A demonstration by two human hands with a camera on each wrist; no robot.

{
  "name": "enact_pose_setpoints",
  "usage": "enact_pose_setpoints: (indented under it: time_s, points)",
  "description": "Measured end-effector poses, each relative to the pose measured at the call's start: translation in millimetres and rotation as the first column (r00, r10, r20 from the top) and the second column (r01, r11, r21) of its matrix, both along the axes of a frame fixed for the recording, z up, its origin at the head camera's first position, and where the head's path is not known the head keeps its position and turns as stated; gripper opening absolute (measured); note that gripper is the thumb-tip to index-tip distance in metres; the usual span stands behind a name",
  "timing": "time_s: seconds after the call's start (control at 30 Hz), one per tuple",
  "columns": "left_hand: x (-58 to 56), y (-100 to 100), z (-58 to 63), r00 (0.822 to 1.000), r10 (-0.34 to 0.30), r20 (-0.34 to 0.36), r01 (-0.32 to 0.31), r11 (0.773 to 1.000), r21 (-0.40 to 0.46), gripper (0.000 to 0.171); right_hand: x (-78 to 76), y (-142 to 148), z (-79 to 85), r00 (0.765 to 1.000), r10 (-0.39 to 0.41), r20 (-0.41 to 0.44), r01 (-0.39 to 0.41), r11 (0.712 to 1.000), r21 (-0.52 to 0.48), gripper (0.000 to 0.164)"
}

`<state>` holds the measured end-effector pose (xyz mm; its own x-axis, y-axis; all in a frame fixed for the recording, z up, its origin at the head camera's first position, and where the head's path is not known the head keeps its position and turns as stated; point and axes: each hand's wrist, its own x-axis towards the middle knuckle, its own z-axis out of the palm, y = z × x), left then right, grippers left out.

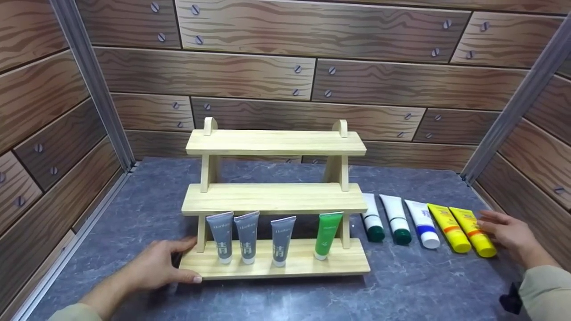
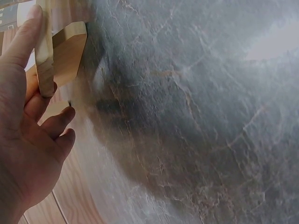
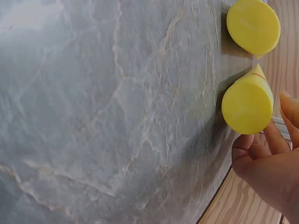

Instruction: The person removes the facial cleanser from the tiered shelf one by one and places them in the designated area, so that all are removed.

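Observation:
A three-tier wooden display rack point(image 1: 274, 198) stands in the middle of the table. My left hand point(image 1: 154, 263) grips the left end of its bottom shelf point(image 2: 45, 60), thumb on one face and fingers on the other. Three grey tubes point(image 1: 221, 238) and one green tube point(image 1: 328, 234) stand on that shelf, caps down. At the right, my right hand point(image 1: 508, 234) is beside the outermost yellow tube point(image 1: 475, 234), fingertips right at its side and thumb apart from it. In the right wrist view this tube's round yellow cap point(image 3: 247, 107) faces the camera, partly covering the fingers behind.
Left of the outer yellow tube lie another yellow tube point(image 1: 448, 227), a white tube with a blue band point(image 1: 421, 223) and two white tubes with green caps point(image 1: 396, 218), in a row. Wood-patterned walls point(image 1: 267, 76) enclose the grey marbled table point(image 1: 147, 200) at the back and sides.

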<state>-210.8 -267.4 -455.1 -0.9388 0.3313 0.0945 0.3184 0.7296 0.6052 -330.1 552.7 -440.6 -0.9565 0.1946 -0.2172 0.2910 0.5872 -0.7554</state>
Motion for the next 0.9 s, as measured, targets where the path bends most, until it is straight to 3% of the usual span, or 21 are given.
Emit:
enact_pose_setpoints:
  time_s: [0.13, 0.27, 0.5, 0.73, 0.9]
  points:
    - [-0.2, 1, 0.0, 1.000, -0.006, -0.004, 0.006, 1.000, 0.002, 0.100, 3.6, 1, 6.6, 1.000, -0.005, -0.011, 0.005, 1.000, 0.000, 0.086]
    - [-0.1, 1, 0.2, 1.000, -0.015, -0.014, 0.015, 1.000, -0.004, 0.100, 9.3, -2, 16.8, 0.996, 0.017, -0.086, -0.019, 1.000, -0.022, 0.085]
    - [0.7, 1, 0.2, 0.999, -0.025, -0.024, 0.025, 1.000, 0.000, 0.099, 9.2, -33, 34.2, 0.981, 0.068, -0.182, -0.067, 0.998, 0.013, 0.089]
    - [-0.7, 0, -0.4, 1.000, -0.022, -0.003, 0.022, 1.000, 0.000, 0.103, 14.9, -81, 54.3, 0.928, 0.193, -0.318, -0.195, 0.980, 0.026, 0.075]
    - [0.5, -1, -0.2, 1.000, -0.022, -0.001, 0.022, 1.000, -0.002, 0.103, 25.6, -122, 73.4, 0.888, 0.279, -0.365, -0.281, 0.959, 0.051, 0.067]
